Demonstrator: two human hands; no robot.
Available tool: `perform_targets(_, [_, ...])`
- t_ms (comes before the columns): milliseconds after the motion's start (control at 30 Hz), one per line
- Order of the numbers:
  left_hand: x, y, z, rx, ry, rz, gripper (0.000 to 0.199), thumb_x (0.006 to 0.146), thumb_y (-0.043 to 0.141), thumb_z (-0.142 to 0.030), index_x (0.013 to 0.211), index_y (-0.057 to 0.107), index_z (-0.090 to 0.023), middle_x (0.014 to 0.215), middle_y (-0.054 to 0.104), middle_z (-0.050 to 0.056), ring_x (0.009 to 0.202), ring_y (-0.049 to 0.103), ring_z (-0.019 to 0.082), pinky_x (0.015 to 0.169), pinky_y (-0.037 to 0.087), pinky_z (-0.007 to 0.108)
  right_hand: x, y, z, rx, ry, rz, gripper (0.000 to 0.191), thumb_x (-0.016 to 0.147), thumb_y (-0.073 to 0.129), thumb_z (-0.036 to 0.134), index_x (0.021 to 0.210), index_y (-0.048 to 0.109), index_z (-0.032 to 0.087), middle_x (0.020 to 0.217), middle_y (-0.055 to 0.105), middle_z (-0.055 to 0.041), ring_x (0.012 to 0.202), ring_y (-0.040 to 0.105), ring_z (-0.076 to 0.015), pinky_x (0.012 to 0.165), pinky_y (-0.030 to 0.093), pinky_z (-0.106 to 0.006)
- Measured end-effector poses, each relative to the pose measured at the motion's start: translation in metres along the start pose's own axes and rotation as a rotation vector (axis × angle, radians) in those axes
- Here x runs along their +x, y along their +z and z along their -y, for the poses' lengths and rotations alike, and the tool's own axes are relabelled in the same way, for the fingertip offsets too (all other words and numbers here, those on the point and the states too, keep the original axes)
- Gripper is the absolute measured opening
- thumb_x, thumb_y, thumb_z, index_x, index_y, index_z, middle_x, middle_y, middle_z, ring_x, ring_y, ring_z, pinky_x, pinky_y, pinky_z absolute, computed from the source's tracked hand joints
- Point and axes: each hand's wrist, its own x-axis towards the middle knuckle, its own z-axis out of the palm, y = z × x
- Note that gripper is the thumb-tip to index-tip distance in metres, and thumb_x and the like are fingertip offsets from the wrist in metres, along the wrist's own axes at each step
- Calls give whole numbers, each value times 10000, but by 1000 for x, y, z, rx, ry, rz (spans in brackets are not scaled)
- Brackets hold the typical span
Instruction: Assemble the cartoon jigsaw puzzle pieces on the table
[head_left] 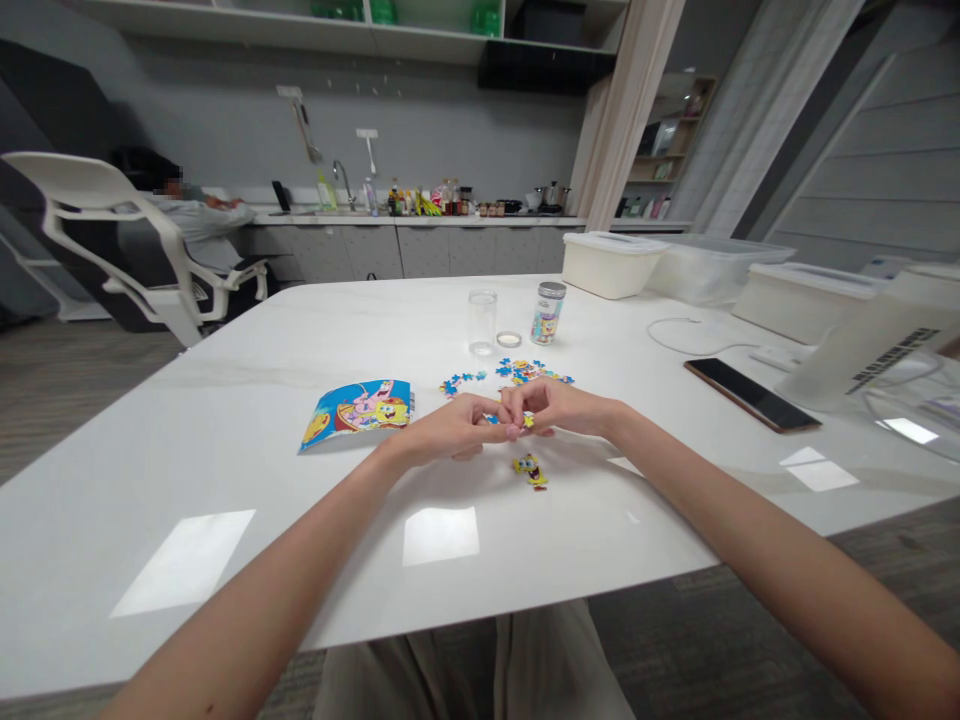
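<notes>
My left hand (457,428) and my right hand (551,405) meet over the white table, fingers pinched closed. Between the left fingers is a small blue puzzle piece (492,419); the right fingers grip a yellow puzzle piece (529,420). Just below them, a few joined yellow pieces (530,468) form part of a cartoon face on the tabletop. Beyond the hands lies a scattered pile of loose puzzle pieces (525,370), mostly blue, with more trailing off to the left. A curled picture sheet (360,412) of the cartoon rests left of my left hand.
Behind the pieces stand a clear jar (482,318), a lid (508,339) and a printed jar (548,313). To the right are a phone (750,394), a white cable (690,345) and storage boxes (611,265). A person sits by a white chair (161,240) at far left.
</notes>
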Motion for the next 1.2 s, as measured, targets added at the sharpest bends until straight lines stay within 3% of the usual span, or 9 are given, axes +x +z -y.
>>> perform_targets(333, [1,0,0,15,40,-40,248,761,699,-406,776,584,-187,458,219,-116,390,182,41,396,133,215,-1,-3,-2,48,13,9,243,643,757,110,836,617,158,843,594,1,674,530,-75,425,370,-146])
perform_targets(667, [-1,0,-3,40,32,-71,266,809,638,-420,876,647,-163,456,225,-114,384,185,44,400,136,221,-5,-5,3,-19,62,-69,232,756,729,280,937,624,178,837,632,-8,668,564,-84,451,379,-167])
perform_targets(933, [4,-3,5,-4,15,-115,200,805,634,-366,820,584,-173,456,233,-120,374,177,37,390,123,212,-4,-2,6,-54,109,-120,247,765,709,268,977,614,186,820,628,-6,629,533,-75,452,373,-173])
perform_targets(1200, [7,-5,6,-45,12,-213,297,741,693,-437,722,568,-168,451,224,-119,380,191,32,397,137,204,-2,-2,4,-44,126,-100,271,705,742,203,877,533,183,747,617,10,604,545,-76,437,366,-163])
